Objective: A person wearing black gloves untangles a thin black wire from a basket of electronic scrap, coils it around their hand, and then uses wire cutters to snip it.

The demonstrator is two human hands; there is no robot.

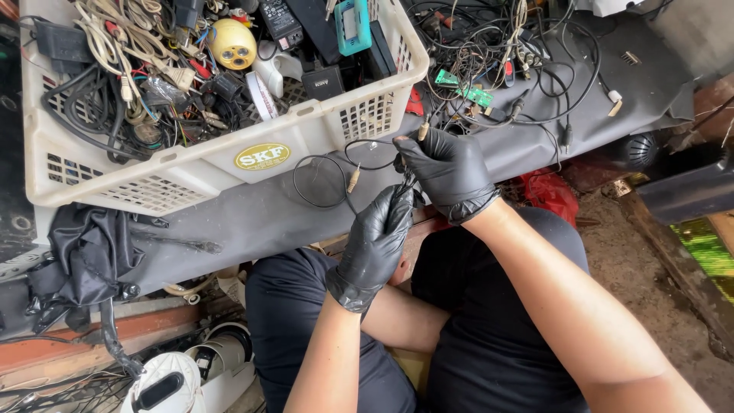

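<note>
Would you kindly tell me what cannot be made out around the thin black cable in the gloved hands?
Head view only:
- Thin black cable: its middle is hidden inside the grip of the left hand and right hand.
- White basket: its far side is cut off by the top edge.
- Green circuit board: parts too small to tell.

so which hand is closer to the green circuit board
Right. The right hand sits just below and left of the green circuit board; the left hand is lower, farther away.

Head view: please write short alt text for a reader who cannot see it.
Two black-gloved hands, left hand and right hand, hold a thin black cable with small plugs before a white plastic basket full of tangled wires and electronic scrap.
</note>
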